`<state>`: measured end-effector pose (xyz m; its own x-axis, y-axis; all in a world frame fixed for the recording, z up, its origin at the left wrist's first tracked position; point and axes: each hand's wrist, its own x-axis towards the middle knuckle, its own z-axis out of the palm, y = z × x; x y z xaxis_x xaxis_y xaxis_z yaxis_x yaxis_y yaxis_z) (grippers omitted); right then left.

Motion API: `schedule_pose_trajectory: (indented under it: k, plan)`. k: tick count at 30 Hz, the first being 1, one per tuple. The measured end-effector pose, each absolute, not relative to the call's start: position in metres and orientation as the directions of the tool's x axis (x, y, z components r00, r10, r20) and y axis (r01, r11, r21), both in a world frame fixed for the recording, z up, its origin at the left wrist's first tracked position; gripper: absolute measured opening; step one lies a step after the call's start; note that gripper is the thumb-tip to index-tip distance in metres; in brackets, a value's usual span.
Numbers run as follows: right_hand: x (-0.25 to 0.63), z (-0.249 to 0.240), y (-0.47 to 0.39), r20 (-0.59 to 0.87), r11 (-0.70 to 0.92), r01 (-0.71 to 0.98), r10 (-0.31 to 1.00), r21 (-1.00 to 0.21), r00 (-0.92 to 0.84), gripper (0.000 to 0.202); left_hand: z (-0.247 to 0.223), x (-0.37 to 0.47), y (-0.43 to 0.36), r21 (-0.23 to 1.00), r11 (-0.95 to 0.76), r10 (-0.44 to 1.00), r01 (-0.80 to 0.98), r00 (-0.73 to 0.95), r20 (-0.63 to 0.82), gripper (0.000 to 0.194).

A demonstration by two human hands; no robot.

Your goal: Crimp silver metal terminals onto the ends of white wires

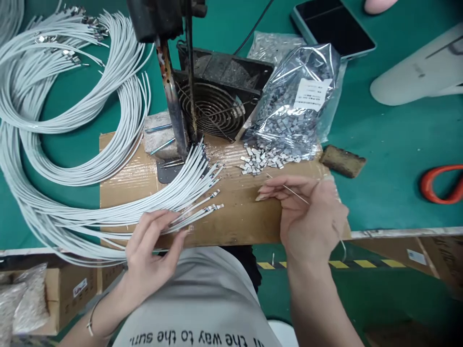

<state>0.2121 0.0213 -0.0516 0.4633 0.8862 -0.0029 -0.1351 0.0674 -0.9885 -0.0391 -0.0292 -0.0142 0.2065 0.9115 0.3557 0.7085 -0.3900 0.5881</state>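
A thick bundle of white cables point(119, 212) sweeps across the cardboard, many ends gathered under the tip of a soldering iron point(171, 96). My left hand point(154, 246) is closed around a few cables near the front, with fingers above and thumb below. Small metal terminals point(213, 208) show at the ends of these cables. My right hand point(313, 214) pinches a thin length of solder wire point(294, 193), which points toward the pile of small metal pieces point(265, 159). The wire's tail hangs beside the wrist.
A black fan point(217, 106) with a wire guard stands behind the iron. A clear bag point(296, 96) of small parts, a brown sponge block point(342, 161), red-handled scissors point(430, 185), a phone point(333, 26) and a white cup point(408, 72) lie rightward. Coiled cables point(72, 120) fill the left.
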Motion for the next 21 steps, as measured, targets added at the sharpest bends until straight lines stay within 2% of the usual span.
schedule_pose_trajectory:
  k: [4,8,12,16,18,21]
  plan:
    - [0.213,-0.052,0.020,0.023,0.076,-0.109,0.905,-0.991,0.425,0.046,-0.017,-0.049,-0.030,0.494,-0.442,0.885,0.748,0.275,0.376,0.040]
    - [0.213,-0.054,0.020,0.039,0.080,-0.078,0.904,-0.994,0.425,0.044,-0.017,-0.055,-0.032,0.453,-0.440,0.888,0.775,0.302,0.346,0.031]
    - [0.209,-0.053,0.019,0.047,0.072,-0.040,0.895,-0.997,0.443,0.047,-0.015,-0.059,-0.030,0.465,-0.400,0.909,0.790,0.279,0.309,0.026]
    - [0.207,-0.052,0.017,0.037,0.051,-0.021,0.900,-0.998,0.435,0.048,-0.008,-0.062,-0.026,0.429,-0.444,0.895,0.786,0.374,0.241,0.019]
    - [0.207,-0.052,0.016,0.027,0.034,-0.009,0.908,-0.999,0.418,0.049,-0.004,-0.060,-0.026,0.377,-0.463,0.886,0.802,0.427,0.180,0.017]
    - [0.206,-0.052,0.014,0.031,0.034,0.000,0.914,-0.999,0.404,0.051,0.003,-0.053,-0.028,0.214,-0.474,0.880,0.854,0.468,0.083,0.014]
